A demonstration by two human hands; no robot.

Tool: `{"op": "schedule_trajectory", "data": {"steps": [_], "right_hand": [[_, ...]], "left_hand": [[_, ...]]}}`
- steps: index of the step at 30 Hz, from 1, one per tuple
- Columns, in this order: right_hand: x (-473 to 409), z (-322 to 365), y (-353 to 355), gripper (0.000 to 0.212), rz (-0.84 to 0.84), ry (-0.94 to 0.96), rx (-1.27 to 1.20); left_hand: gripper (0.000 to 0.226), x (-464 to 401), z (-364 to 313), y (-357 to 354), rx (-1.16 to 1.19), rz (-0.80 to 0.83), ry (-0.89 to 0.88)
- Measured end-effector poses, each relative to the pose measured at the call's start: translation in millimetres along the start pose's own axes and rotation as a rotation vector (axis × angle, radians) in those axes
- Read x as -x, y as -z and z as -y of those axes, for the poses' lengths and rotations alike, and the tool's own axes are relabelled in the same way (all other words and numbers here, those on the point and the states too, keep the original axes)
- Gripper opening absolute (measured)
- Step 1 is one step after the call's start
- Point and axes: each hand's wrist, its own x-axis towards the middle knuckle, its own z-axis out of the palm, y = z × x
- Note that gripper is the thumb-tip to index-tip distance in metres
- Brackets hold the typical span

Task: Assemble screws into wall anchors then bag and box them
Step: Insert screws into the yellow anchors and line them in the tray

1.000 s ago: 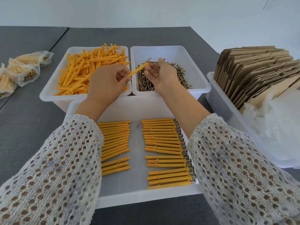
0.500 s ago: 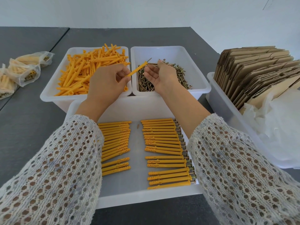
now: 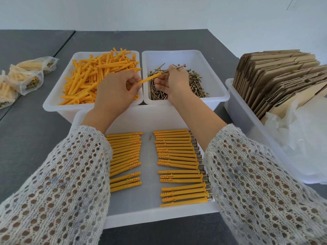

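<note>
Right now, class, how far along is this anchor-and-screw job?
Done: two rows of assembled anchors in the near tray, some filled bags. In hand: left hand holds an anchor, right hand a screw. Left: bins of loose parts, folded boxes.

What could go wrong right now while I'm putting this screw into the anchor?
The screw in your right hand is pinched at mid-shaft, so it could slip into the screw bin. The anchor in your left hand is held near one end and might tilt.
</note>
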Motion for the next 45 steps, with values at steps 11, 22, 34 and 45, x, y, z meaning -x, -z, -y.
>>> {"op": "schedule_trajectory", "data": {"steps": [11, 22, 34, 45], "right_hand": [[1, -8, -4, 0.026, 0.074, 0.149, 0.206], [6, -10, -6, 0.040, 0.235, 0.228, 0.381], [13, -13, -9, 0.018, 0.355, 0.335, 0.579], [11, -4, -5, 0.022, 0.364, 0.156, 0.358]], "left_hand": [[0.010, 2, -1, 1, 0.039, -0.012, 0.018], [0.013, 3, -5, 3, 0.012, -0.009, 0.023], [0.016, 3, -4, 3, -0.004, -0.002, -0.002], [0.035, 0, 0, 4, 0.092, -0.062, 0.108]]}}
